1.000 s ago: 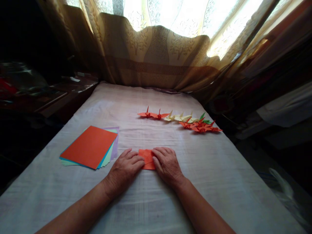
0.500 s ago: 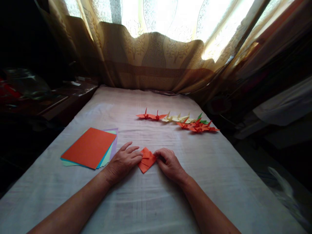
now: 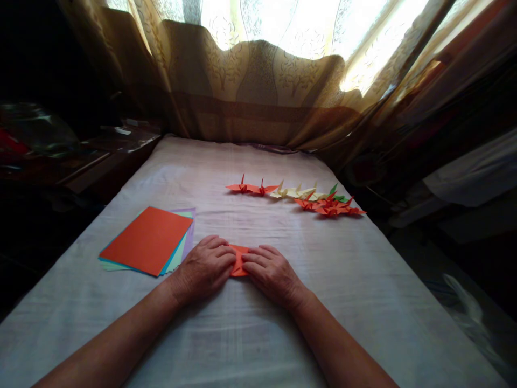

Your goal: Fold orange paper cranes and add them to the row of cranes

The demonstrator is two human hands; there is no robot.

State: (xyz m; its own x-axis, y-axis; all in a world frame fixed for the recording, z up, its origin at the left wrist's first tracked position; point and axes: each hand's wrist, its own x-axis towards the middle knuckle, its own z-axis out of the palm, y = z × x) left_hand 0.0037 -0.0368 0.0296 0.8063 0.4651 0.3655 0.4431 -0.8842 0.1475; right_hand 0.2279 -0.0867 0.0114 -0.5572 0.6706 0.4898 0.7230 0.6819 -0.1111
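A small folded piece of orange paper (image 3: 239, 268) lies on the cloth-covered surface between my hands, its left and right edges covered by fingers. My left hand (image 3: 205, 264) is curled over the left edge, fingers together, with the thumb hidden. From the other side my right hand (image 3: 274, 274) grips the paper, its fingertips resting on top and its thumb out of sight beneath. Beside my left wrist is a stack of square paper sheets (image 3: 147, 240), orange on top, with blue, pale green and purple edges showing underneath.
Several folded paper cranes stand in a row at the back right: orange cranes (image 3: 331, 206), cream cranes (image 3: 299, 192) and a green crane (image 3: 339, 197). A pale cloth (image 3: 210, 167) covers the surface. Behind it hangs a patterned curtain (image 3: 258, 81); dark furniture (image 3: 81, 167) borders the left.
My right hand has gone from pinching the paper's right corner to laying its fingers over it. My left fingers have drawn closer together. The paper now shows less of its diamond shape.
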